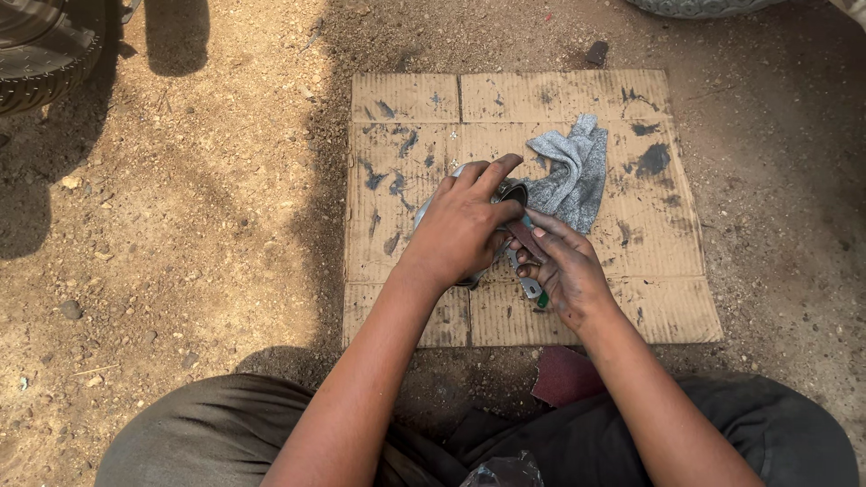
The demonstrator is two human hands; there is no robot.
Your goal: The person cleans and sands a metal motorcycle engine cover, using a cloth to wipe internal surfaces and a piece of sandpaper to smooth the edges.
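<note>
The person sits on the dirt ground (180, 271) with a flat sheet of cardboard (649, 307) laid out in front of the knees, and both hands work over the middle of it. The left hand (465, 225) is closed around a round shiny metal part (516, 193), which it holds just above the cardboard; only a small piece of the rim and a bit of the far left side show, because the fingers cover most of it. The right hand (564, 266) pinches a small strip of reddish sandpaper (526, 240) against the near right side of the part, and a thin metal tool with a green tip (532, 290) lies under this hand. A grey rag (568, 171) lies crumpled on the cardboard, touching the far right side of the part. A bigger piece of reddish sandpaper (564, 374) rests near the person's right knee. The cardboard has many dark smears. I judge that the rubbing of the part is in the middle: the visible metal looks bright, but how much surface is left I cannot tell.
</note>
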